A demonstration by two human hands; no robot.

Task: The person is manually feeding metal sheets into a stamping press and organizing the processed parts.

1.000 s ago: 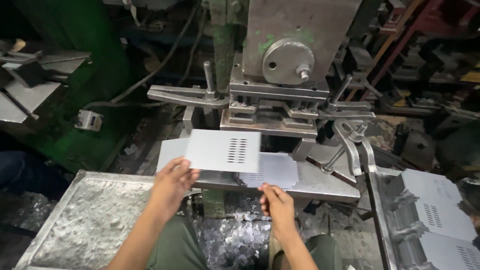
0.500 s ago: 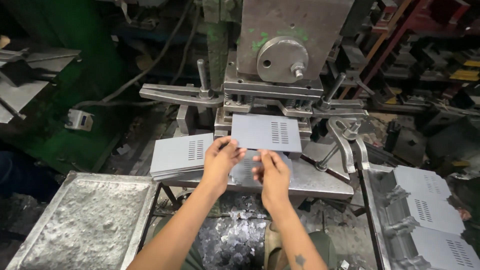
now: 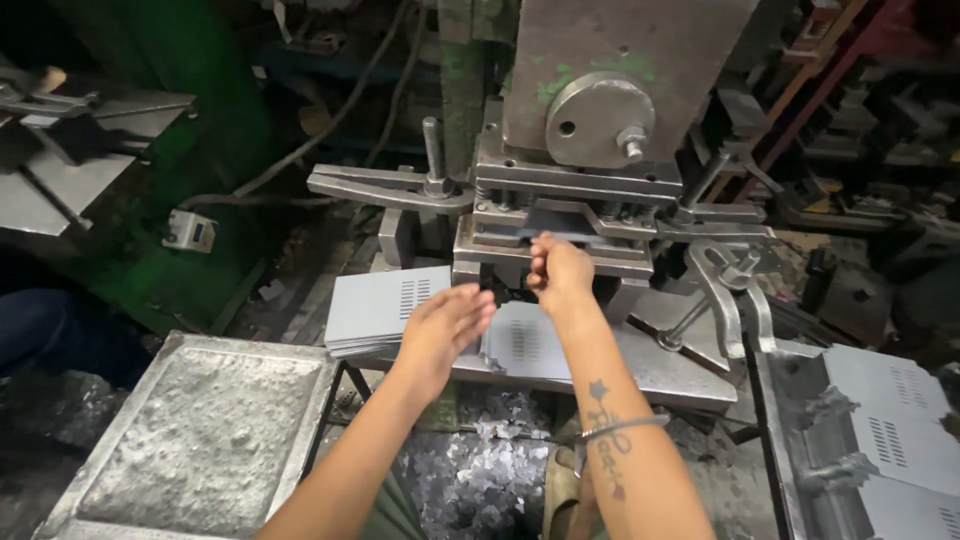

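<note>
While the right hand (image 3: 560, 272) pinches a sheet (image 3: 560, 222) in the press (image 3: 590, 150), the left hand (image 3: 445, 325) hovers open. A stack (image 3: 385, 305) lies beside it.

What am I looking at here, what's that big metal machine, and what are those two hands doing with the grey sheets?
The view comes from a camera worn on the person's head, looking down at their own arms. The big grey machine is a heavy metal press with clamps and bolts. The right hand pinches a thin grey metal sheet at the slot in the press. The left hand hovers open just below, holding nothing. On the press table, a stack of grey sheets with punched slots lies at the left, and another sheet lies under the hands. More sheets rest at the far right, and a rough metal tray sits at the lower left.
</note>
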